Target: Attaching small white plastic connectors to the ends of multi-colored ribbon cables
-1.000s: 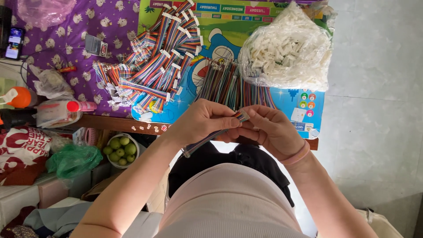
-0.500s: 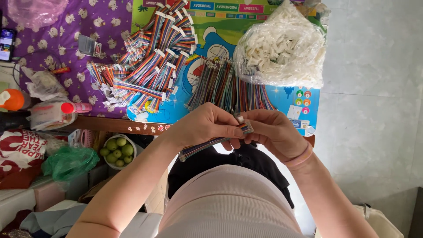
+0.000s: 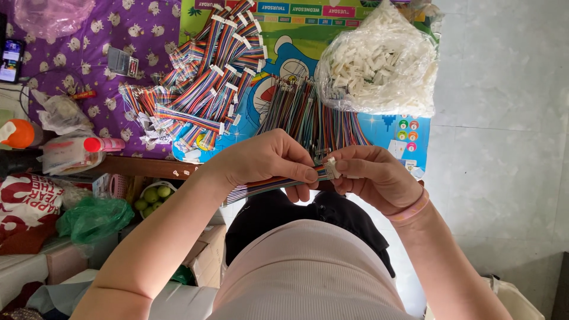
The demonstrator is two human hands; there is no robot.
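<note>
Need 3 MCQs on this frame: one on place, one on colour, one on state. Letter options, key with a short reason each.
1. Where is the clear bag of white connectors?
A. On the table's far right, beyond the loose wires
B. Under the table by the fruit
C. In the person's lap

2. What colour is the band on the right wrist?
A. Blue
B. Pink
C. Black

3. What is the state of the multicoloured ribbon cable?
A. Lying untouched on the table
B. Held between both hands, white connector at its end
C. Sealed inside the bag

Key:
1 A, the bag sits on the blue mat at the right, past the loose wires.
2 B, a pink band circles that wrist.
3 B, the left hand pinches the cable while the right hand holds the white connector at its tip.
</note>
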